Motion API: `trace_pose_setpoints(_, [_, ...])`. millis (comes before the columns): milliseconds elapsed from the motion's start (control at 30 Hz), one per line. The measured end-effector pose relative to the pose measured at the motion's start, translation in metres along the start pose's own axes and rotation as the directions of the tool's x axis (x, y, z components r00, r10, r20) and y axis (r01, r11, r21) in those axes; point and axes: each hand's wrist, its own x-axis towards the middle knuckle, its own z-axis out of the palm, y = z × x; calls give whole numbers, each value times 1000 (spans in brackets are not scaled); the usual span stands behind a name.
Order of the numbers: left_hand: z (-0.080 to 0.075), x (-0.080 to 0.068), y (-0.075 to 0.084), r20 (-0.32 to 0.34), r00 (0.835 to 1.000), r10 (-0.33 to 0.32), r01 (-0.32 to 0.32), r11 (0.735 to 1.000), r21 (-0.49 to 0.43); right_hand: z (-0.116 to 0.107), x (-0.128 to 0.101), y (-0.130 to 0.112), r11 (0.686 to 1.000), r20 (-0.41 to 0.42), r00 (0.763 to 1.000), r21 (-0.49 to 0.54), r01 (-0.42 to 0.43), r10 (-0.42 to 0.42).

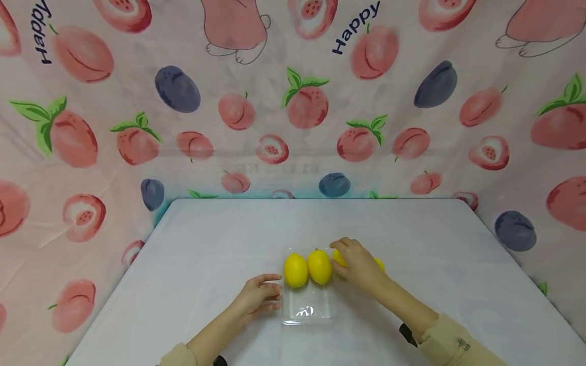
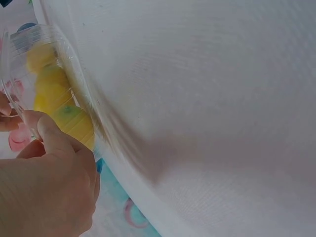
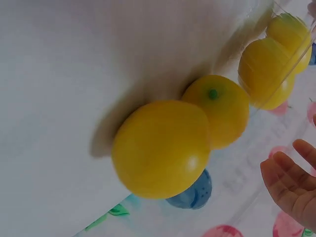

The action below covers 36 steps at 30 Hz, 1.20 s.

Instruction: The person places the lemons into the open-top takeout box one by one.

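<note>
A clear plastic box point(image 1: 305, 307) lies on the table with two yellow lemons point(image 1: 295, 270) side by side in its far part. My left hand point(image 1: 256, 297) is at the box's left side, fingers spread and fingertips right at its edge. In the left wrist view, the left hand point(image 2: 59, 153) overlaps the box's rim. At the box's right edge is my right hand point(image 1: 359, 264), partly covering a lemon point(image 1: 338, 256). The right wrist view shows the right hand point(image 3: 294, 187) with extended fingers, apart from the large lemon point(image 3: 160, 148) and the green-tipped lemon point(image 3: 215, 111) outside the box.
Another lemon point(image 1: 379, 263) shows behind the right wrist. A white cover lies over the table point(image 1: 220, 229). A fruit-patterned cloth point(image 1: 256, 147) hangs behind and along the sides, beyond the table's far edge.
</note>
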Motion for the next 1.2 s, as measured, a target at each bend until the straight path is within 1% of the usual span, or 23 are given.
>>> trace_pose_setpoints(200, [0, 0, 1, -7, 1000, 2, -3, 1000, -4, -5, -8, 15, 999, 14, 999, -18, -49, 49])
trace_pose_setpoints(400, [0, 1, 3, -7, 1000, 2, -2, 1000, 10, -12, -18, 32, 998, 3, 999, -45, -52, 52])
trace_pose_setpoints(500, [1, 1, 5, -3, 1000, 3, -3, 1000, 15, -17, -21, 41, 996, 14, 997, -59, -70, 71])
trace_pose_setpoints(667, [2, -1, 4, -3, 1000, -3, 3, 1000, 16, -25, -26, 54, 992, 30, 992, -44, -118, 119])
trace_pose_setpoints(767, [2, -2, 4, -1, 1000, 6, -6, 1000, 10, -29, -28, 62, 989, 39, 988, -35, -147, 148])
trace_pose_setpoints(900, [1, -2, 3, 6, 1000, 9, -9, 1000, 7, -33, -29, 75, 983, 64, 981, -3, -183, 183])
trace_pose_setpoints(1033, [1, -2, 3, 1, 1000, 6, -6, 1000, 10, -33, -29, 85, 971, 100, 970, 61, -230, 223])
trace_pose_setpoints(1167, [1, -2, 4, -6, 1000, 2, -2, 1000, 19, -32, -29, 92, 946, 166, 949, 143, -292, 268])
trace_pose_setpoints(1200, [1, -3, 4, -7, 1000, 1, -1, 1000, 20, -32, -29, 93, 935, 189, 941, 168, -312, 280])
